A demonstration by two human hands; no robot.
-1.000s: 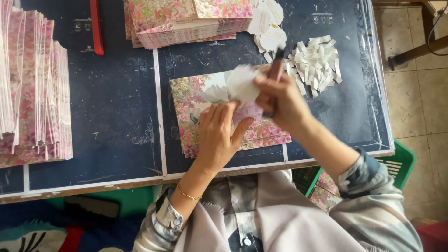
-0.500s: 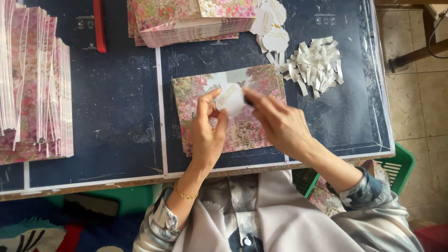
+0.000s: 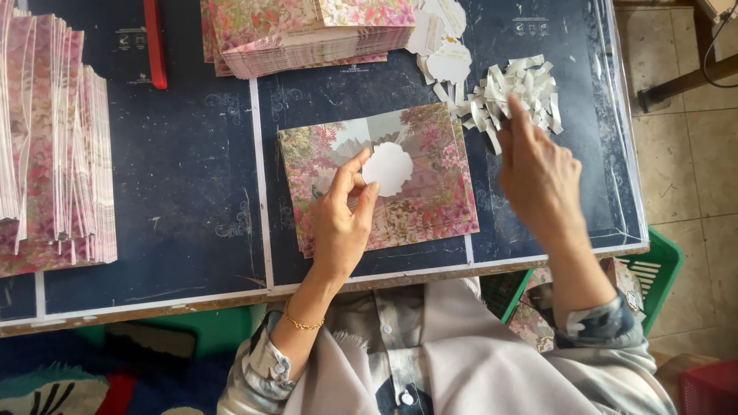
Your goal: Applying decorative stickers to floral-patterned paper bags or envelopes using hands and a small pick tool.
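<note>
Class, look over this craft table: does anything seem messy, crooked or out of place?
Mostly tidy. The white paper strips lie in a loose jumbled heap by the right hand, unlike the neat card stacks. The left hand holds a white scalloped piece over floral cards.

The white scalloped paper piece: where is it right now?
In the head view, the white scalloped paper piece sits near the centre of the table, pinched by the left hand over the floral card stack, left of the right hand.

I pinch a white scalloped paper label (image 3: 388,168) flat over the open floral card (image 3: 430,192); a heap of white paper strips (image 3: 511,96) lies beyond it.
</note>
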